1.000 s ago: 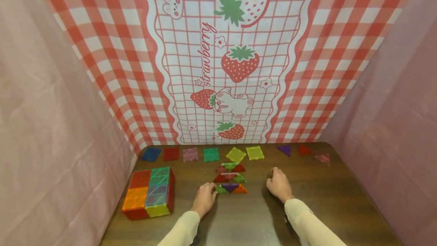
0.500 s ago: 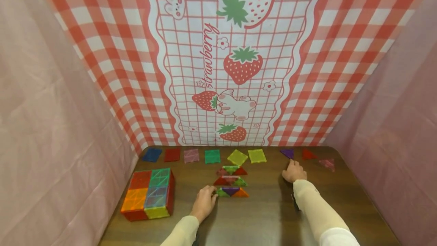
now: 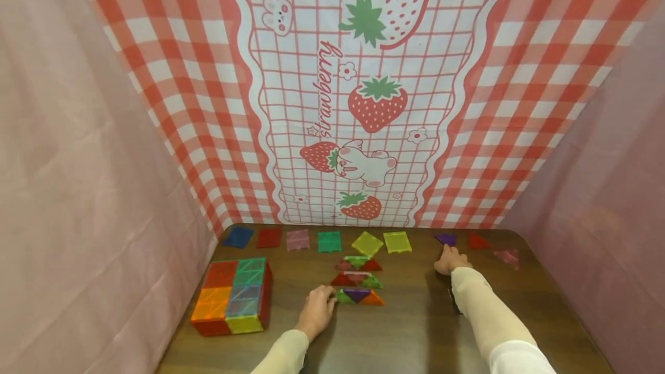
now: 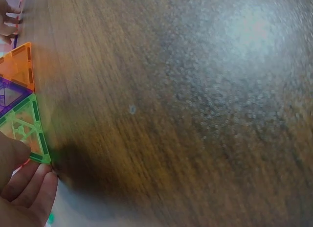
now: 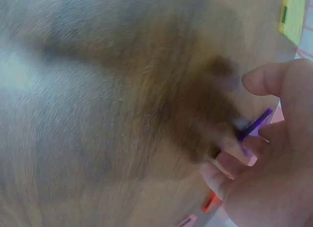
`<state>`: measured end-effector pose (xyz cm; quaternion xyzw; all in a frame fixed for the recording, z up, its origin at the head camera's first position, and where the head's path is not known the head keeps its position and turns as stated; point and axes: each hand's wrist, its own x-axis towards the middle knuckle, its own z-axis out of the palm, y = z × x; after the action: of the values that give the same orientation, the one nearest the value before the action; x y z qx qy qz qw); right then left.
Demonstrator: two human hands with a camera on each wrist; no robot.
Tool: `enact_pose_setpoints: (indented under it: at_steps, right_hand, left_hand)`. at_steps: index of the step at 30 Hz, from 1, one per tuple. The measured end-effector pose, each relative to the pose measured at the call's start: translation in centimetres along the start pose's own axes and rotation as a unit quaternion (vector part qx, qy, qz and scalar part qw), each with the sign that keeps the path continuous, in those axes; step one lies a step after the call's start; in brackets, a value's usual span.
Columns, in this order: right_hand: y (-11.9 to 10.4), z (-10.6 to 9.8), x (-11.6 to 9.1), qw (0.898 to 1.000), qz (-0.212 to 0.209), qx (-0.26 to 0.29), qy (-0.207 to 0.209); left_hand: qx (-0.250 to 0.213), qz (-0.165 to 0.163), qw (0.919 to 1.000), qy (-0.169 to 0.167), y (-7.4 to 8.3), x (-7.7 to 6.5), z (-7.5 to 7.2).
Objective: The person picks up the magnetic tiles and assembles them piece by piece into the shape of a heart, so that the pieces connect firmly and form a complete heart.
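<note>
My left hand [image 3: 317, 310] is at the left end of the front row of upright triangular magnetic tiles. In the left wrist view its thumb and fingers pinch the lower corner of the green triangle tile [image 4: 24, 126]. Beside that tile stand a purple triangle tile [image 4: 12, 96] and an orange triangle tile [image 4: 18, 68]. My right hand [image 3: 452, 260] reaches to another purple triangle tile [image 3: 445, 239] at the table's far side. Its bent fingers overlap this tile in the right wrist view, with the thumb held apart. Whether the fingertips touch it is hard to tell.
Two more triangle rows [image 3: 356, 280] stand behind the front one. A block of coloured square tiles [image 3: 231, 293] sits at left. Loose squares, including a teal tile [image 3: 329, 242], line the far edge. Red [image 3: 477, 240] and pink [image 3: 508, 257] triangles lie at right.
My right hand has moved right and away from me, from beside the rows to the loose purple triangle. The left hand stays at the green tile. The head view has shifted slightly.
</note>
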<state>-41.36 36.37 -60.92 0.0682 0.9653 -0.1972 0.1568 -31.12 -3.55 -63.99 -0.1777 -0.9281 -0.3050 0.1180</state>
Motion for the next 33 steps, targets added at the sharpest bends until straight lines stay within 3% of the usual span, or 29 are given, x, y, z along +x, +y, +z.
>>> enact_pose_setpoints:
  at_steps: [6,13,19,23,26,30,33]
  right_hand:
    - [0.0,1.6,-1.1,0.997,0.0,-0.039,0.062]
    - [0.9,3.8,-3.3,0.986,-0.054,-0.059,0.145]
    - [1.5,4.4,-4.8,0.983,-0.077,-0.072,0.149]
    - [2.3,5.2,-6.2,0.966,-0.14,-0.097,0.196]
    - [2.8,6.4,-7.9,0.946,-0.193,-0.096,0.243]
    - [2.7,8.2,-10.5,0.93,-0.25,-0.083,0.255]
    - [2.1,9.2,-12.3,0.919,-0.288,-0.084,0.256]
  left_hand:
    - [-0.011,0.0,0.9999,0.0,0.0,-0.1,-0.1]
    - [-0.019,-0.003,0.9998,-0.004,-0.1,-0.4,0.1]
    - [-0.019,0.008,0.9998,0.006,0.0,-0.3,0.1]
    - [-0.022,0.009,0.9997,0.001,0.2,-0.3,0.2]
    - [-0.036,0.001,0.9993,-0.006,0.2,-0.9,0.3]
    - [-0.026,-0.016,0.9995,-0.006,0.4,-2.1,0.2]
    - [0.004,0.006,0.9999,0.007,0.8,-3.0,0.1]
